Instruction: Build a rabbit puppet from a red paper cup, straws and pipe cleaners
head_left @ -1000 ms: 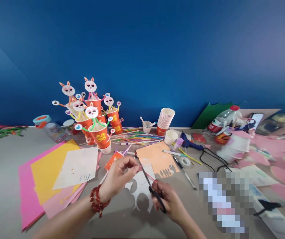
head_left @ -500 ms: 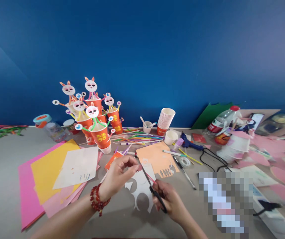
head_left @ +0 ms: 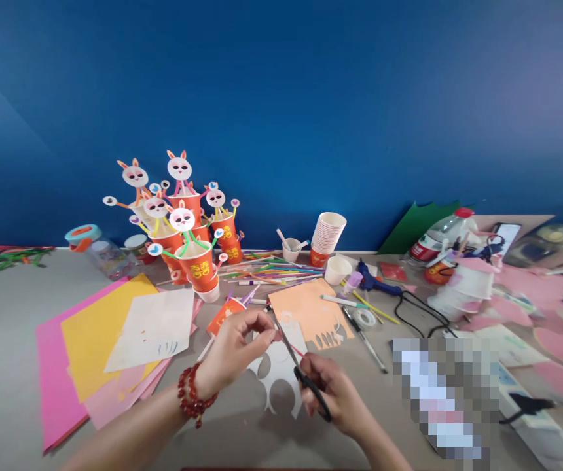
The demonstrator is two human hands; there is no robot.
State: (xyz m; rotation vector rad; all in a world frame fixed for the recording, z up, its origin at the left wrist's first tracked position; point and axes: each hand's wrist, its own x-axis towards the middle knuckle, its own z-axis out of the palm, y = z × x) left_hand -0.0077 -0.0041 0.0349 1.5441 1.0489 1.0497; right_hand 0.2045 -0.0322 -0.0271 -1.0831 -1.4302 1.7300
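My left hand (head_left: 239,347), with a red bead bracelet (head_left: 189,396) at the wrist, pinches a small pinkish piece (head_left: 277,335), probably paper, partly hidden by the fingers. My right hand (head_left: 335,392) is closed round the handles of black-handled scissors (head_left: 315,391). Their blades point up and left, right beside the pinched piece. A thin red strip (head_left: 297,350) shows by the right fingers; what it belongs to is unclear. Beneath both hands lies a white sheet (head_left: 264,386) with round holes cut out, overlapping an orange sheet (head_left: 306,304) with cut edges.
Rabbit-faced paper cups (head_left: 201,271) stand at the back left, behind coloured sheets (head_left: 63,366). Stacked cups (head_left: 329,230), a blue glue gun (head_left: 377,282), a tape roll (head_left: 364,318) and a pen (head_left: 367,343) lie ahead and right. Pink paper and a bottle (head_left: 431,245) crowd the right.
Both hands keep almost the same place. The pinched piece and the left fingertips have shifted slightly right and down beside the scissor blades.
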